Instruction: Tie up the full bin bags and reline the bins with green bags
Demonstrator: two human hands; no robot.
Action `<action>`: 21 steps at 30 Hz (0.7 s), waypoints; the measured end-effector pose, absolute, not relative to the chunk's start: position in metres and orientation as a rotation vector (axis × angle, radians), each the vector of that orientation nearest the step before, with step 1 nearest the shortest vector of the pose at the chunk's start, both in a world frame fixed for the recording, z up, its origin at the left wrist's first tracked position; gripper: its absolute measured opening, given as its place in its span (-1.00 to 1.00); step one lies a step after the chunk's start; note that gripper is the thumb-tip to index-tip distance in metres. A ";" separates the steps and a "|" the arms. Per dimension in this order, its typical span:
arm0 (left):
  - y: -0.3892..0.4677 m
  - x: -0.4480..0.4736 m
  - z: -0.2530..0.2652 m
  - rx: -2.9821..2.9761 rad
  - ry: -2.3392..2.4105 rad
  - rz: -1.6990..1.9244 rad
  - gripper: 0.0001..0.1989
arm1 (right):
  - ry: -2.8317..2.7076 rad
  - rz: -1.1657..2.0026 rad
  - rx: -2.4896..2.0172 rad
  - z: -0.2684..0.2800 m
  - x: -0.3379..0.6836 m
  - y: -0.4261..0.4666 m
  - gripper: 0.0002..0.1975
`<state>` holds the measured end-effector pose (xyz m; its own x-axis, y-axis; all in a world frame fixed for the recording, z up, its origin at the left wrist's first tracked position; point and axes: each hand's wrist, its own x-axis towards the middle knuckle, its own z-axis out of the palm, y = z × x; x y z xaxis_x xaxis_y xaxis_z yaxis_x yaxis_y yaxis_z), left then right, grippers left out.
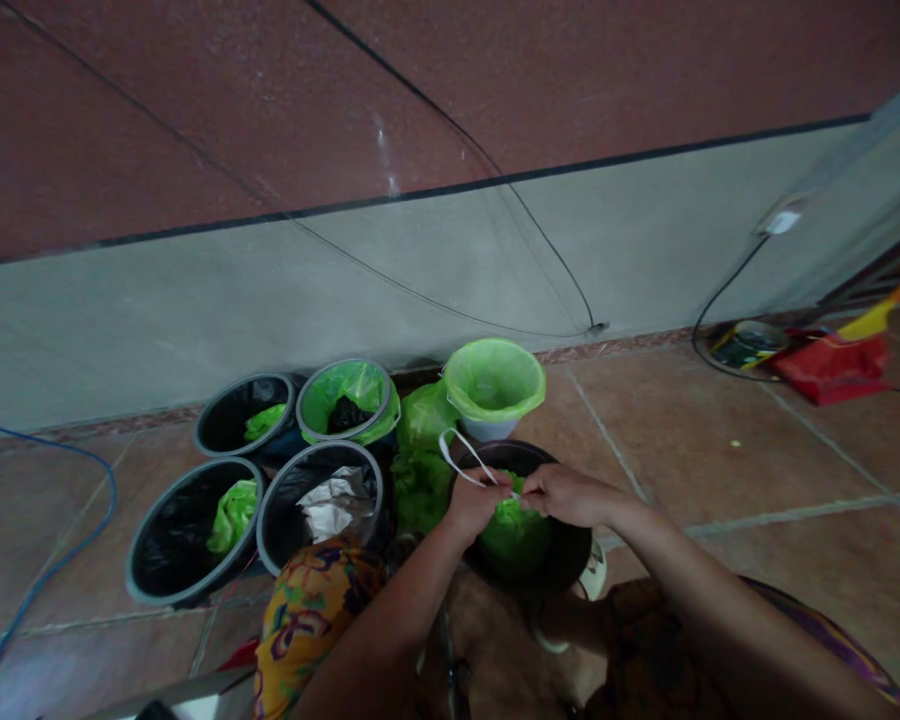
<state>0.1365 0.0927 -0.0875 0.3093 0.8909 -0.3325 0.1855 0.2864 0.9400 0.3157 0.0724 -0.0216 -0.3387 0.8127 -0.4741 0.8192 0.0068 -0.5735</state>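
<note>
Between my knees stands a dark bucket (574,560) with a bright green plastic bag (514,550) inside it. The bag is gathered at its top. My left hand (480,502) is closed in a pinch at the bag's neck, on a white strip (448,452) that loops up over the bucket's far left side. My right hand (574,495) pinches at the same spot from the right, fingertips close to the left ones. Part of the strip shows between the two hands. The fingers hide exactly how it runs around the neck.
Several black-lined bins (139,560) stand at left, holding green bags or silver wrapping. A white bucket with a green liner (495,375) and a filled green bag (422,415) sit by the wall. A red dustpan (832,365) lies right; a blue hose (109,500) runs left.
</note>
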 end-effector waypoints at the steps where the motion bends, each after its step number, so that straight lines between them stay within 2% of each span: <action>1: 0.092 0.136 -0.087 1.358 1.188 0.653 -0.92 | 2.225 -1.204 1.873 -0.024 0.317 0.074 -0.75; 4: 0.088 0.135 -0.084 1.795 1.141 0.637 -0.88 | 2.321 -1.096 2.157 -0.039 0.318 0.080 -0.72; 7: 0.084 0.133 -0.078 2.006 1.028 0.685 -0.85 | 2.496 -1.380 2.093 -0.055 0.315 0.085 -0.66; 9: 0.083 0.133 -0.076 2.004 0.975 0.723 -0.83 | 2.528 -1.499 1.974 -0.062 0.312 0.085 -0.70; 14: 0.079 0.133 -0.078 1.978 0.943 0.771 -0.82 | 2.464 -1.500 1.979 -0.066 0.306 0.082 -0.84; 21: 0.076 0.133 -0.090 2.047 1.128 0.777 -0.86 | 2.255 -1.872 2.053 -0.067 0.303 0.081 -0.88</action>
<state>0.1326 0.0756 -0.0896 0.4500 0.8749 0.1789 0.4789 -0.4055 0.7786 0.3027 0.0806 -0.0666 -0.2790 0.9104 -0.3055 0.4682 -0.1488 -0.8710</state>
